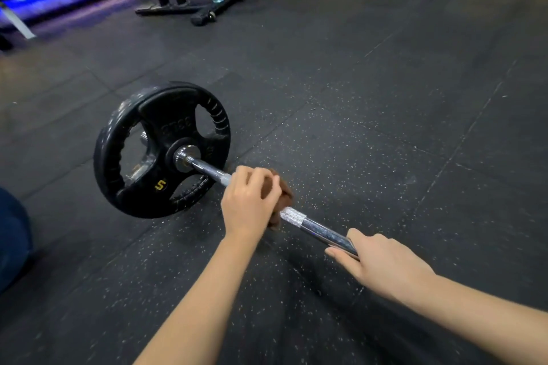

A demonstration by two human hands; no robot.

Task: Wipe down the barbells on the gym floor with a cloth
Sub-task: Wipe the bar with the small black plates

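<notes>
Left hand point(249, 201) clutches a brown cloth point(285, 191) around the barbell point(320, 228); right hand point(382, 261) apparently grips the shaft, fingertips hidden.

Markings: one legible numeral.
Black round rubber-coated weight plate point(166, 127): yellow numeral "5" on its lower spoke; raised lettering above the hub, too blurred to read.

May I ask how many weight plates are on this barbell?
1: a black plate at the bar's far end. The near end is out of frame, so more may be hidden.
</notes>
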